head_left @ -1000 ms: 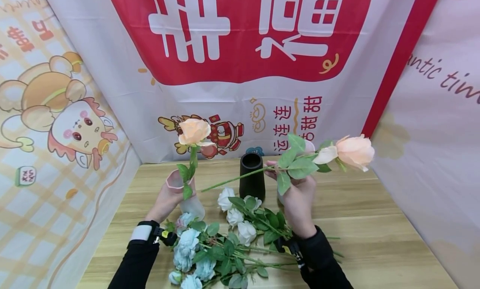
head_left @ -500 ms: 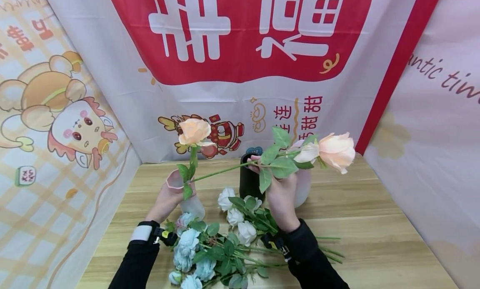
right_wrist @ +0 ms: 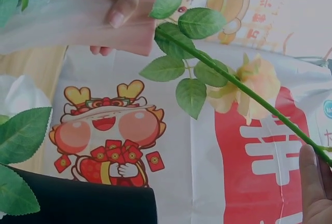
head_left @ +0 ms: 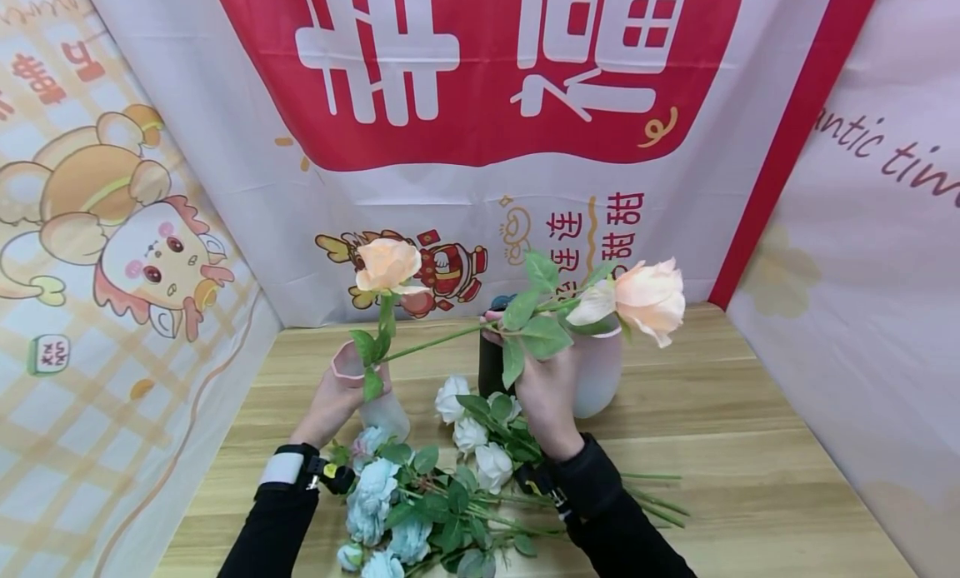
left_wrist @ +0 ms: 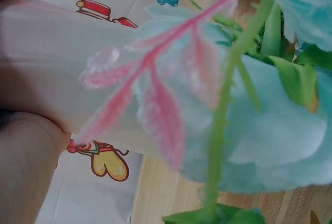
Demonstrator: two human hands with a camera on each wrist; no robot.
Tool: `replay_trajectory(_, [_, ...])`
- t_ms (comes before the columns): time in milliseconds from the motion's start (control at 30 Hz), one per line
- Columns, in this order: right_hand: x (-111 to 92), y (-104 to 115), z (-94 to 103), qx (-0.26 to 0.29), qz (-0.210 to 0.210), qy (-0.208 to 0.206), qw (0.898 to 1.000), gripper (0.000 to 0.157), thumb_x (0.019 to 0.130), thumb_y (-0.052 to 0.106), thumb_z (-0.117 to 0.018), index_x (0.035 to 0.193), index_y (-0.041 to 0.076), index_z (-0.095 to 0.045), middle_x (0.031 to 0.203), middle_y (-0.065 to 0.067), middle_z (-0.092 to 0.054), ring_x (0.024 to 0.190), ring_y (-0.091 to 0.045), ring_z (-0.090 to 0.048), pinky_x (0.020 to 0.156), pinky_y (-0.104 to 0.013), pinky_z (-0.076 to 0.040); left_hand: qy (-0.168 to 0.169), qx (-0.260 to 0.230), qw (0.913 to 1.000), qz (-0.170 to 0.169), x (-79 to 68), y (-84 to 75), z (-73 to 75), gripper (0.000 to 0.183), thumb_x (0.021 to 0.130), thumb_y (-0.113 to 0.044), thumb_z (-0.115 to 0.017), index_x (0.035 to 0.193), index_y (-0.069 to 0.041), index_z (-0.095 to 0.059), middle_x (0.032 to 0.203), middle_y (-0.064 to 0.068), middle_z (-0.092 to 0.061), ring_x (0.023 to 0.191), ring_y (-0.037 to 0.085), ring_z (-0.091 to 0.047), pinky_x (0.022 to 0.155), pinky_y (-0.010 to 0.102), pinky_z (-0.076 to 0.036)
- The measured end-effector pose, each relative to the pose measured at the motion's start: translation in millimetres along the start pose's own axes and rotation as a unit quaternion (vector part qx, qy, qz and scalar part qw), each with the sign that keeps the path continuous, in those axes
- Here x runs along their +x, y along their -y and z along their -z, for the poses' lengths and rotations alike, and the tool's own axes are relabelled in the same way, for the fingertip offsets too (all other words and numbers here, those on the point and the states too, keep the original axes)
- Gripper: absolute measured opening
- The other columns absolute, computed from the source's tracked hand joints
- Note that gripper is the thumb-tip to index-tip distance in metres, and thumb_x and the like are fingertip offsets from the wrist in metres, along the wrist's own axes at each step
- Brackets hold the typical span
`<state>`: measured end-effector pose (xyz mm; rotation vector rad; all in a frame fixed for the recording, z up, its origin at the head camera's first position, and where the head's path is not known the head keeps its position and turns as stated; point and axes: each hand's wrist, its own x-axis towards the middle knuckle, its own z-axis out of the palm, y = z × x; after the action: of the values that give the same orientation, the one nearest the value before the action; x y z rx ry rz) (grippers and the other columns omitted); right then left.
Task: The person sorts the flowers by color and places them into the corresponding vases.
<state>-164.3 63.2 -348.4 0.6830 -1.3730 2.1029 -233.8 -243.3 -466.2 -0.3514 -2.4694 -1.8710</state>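
My left hand point(head_left: 330, 407) grips a slim pink-to-white vase point(head_left: 384, 417) near its rim, tilting it on the left side of the table. One peach rose point(head_left: 387, 264) stands in this vase, its bloom above the mouth. With my right hand point(head_left: 547, 395) I pinch the stem of a second peach rose point(head_left: 651, 299), whose bloom points right. Its stem slants down leftward, the cut end right at the vase mouth. In the right wrist view the green stem point(right_wrist: 233, 81) runs from my right fingers to the vase rim, overlapping leaves there. Blue flowers point(left_wrist: 270, 130) partly cover the vase in the left wrist view.
A black vase point(head_left: 491, 366) stands behind my right hand, partly hidden. A wider pink-and-white vase point(head_left: 600, 382) is just right of it. White roses point(head_left: 470, 435) and blue flowers point(head_left: 372, 495) lie in front, stems pointing right. Printed cloths point(head_left: 480, 178) hang around the wooden table point(head_left: 765, 445).
My right hand has moved left with the second peach rose, bringing its stem end to the vase mouth. The wider vase behind now shows more. My left hand keeps its place.
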Motion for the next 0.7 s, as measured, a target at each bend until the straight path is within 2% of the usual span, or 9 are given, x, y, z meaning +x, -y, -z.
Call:
replay_trajectory(167, [-0.1, 5.1, -9.9, -0.034, 0.009, 0.005, 0.999, 0.018, 0.091, -0.021, -0.053, 0.107, -0.017, -0.061, 0.103, -0.036, -0.062, 0.097, -0.046, -0.063, 0.083, -0.050, -0.053, -0.003, 0.004, 1.0000, -0.001, 0.1, 0.6, 0.3, 0.071, 0.083, -0.017, -0.081, 0.143, -0.011, -0.042, 0.127, 0.015, -0.053, 0.110, 0.032, -0.052, 0.085, 0.046, -0.048])
replay_trajectory(267, [-1.7, 4.8, -13.7, -0.041, 0.012, 0.012, 0.999, 0.016, 0.092, -0.021, -0.052, 0.106, -0.019, -0.060, 0.102, -0.036, -0.062, 0.095, -0.047, -0.064, 0.082, -0.050, -0.054, -0.005, 0.006, 1.0000, -0.002, 0.2, 0.8, 0.1, 0.071, 0.084, -0.018, -0.080, 0.143, -0.012, -0.041, 0.128, 0.014, -0.052, 0.111, 0.032, -0.052, 0.086, 0.046, -0.048])
replay_trajectory(533, [-6.2, -0.6, -21.1, -0.100, 0.022, 0.063, 0.993, 0.023, 0.090, -0.020, -0.057, 0.111, -0.012, -0.062, 0.103, -0.031, -0.065, 0.095, -0.044, -0.064, 0.084, -0.041, -0.054, 0.002, -0.008, 1.0000, 0.004, -0.8, 2.5, 0.4, 0.072, 0.086, -0.016, -0.078, 0.146, -0.013, -0.038, 0.132, 0.014, -0.050, 0.115, 0.032, -0.050, 0.088, 0.046, -0.046])
replay_trajectory(700, [-8.4, -21.2, -21.4, -0.113, 0.032, 0.069, 0.991, 0.024, 0.089, -0.018, -0.059, 0.111, -0.008, -0.066, 0.102, -0.025, -0.069, 0.093, -0.036, -0.068, 0.081, -0.039, -0.055, 0.000, 0.002, 1.0000, -0.003, -1.0, 2.0, -0.1, 0.070, 0.087, -0.017, -0.077, 0.145, -0.013, -0.040, 0.133, 0.013, -0.050, 0.115, 0.031, -0.050, 0.087, 0.047, -0.047])
